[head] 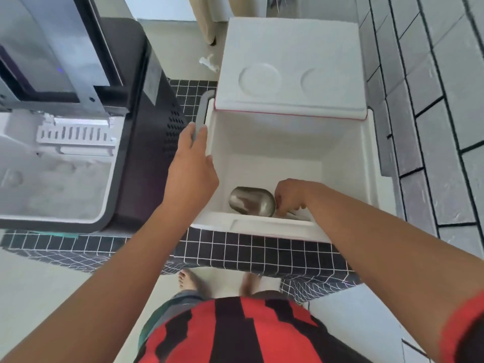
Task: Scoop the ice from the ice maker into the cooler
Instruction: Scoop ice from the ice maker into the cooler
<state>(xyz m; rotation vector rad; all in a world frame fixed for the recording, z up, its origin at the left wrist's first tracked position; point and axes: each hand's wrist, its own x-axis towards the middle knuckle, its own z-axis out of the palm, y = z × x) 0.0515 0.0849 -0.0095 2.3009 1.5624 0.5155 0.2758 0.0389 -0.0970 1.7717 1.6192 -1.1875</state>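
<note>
Gripping the grey handle [201, 115] on the left wall of the cooler [366, 163], the left hand [192, 163] has its fingers curled round it. The right hand [292, 196], inside the cooler by its near wall, pinches the handle of a metal scoop [251, 200]. The ice maker [110, 158] stands open at the surface's left edge, its bin holding ice [57, 189].

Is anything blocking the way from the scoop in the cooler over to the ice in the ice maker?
Nothing visible does. The cooler lid is up, the ice maker is open with ice exposed. The right hand grips the scoop; the left hand holds the cooler's grey handle between them.
</note>
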